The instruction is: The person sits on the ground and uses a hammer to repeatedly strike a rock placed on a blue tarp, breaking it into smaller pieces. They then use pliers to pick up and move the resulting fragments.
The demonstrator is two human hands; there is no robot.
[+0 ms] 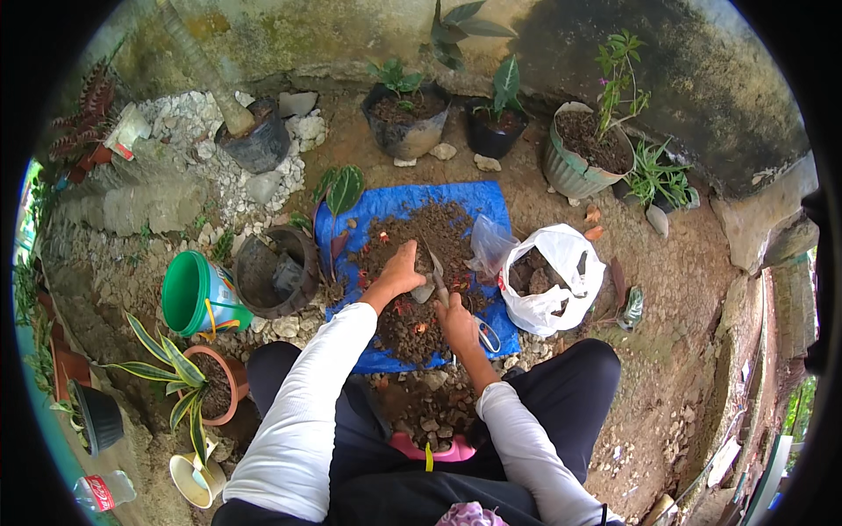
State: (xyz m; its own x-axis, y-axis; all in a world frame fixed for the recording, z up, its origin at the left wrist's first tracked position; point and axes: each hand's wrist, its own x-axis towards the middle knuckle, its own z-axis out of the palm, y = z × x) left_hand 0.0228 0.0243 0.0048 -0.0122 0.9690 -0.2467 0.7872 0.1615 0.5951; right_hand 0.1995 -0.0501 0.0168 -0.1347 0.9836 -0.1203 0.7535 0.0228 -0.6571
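Dark soil (408,335) lies heaped on a blue tarp (490,197), with red and orange bits scattered through it. My right hand (458,329) grips the handle of a small garden trowel (436,266), its blade over the soil. Just left of the trowel, my left hand (401,269) is spread low over the heap, fingers apart, beside a grey stone (422,291). Whether its fingertips touch the soil cannot be told. A clear plastic bag (492,243) lies at the tarp's right edge, against a white plastic bag (546,315) holding clods. At the tarp's left edge is a broad-leaved plant (345,191).
Left of the tarp are a dark round pot (306,263), a green-lined bucket (184,294) on its side and a potted snake plant (187,371). Potted plants, including one in a ribbed pot (579,167), stand along the wall. Stones (431,426) lie between the legs.
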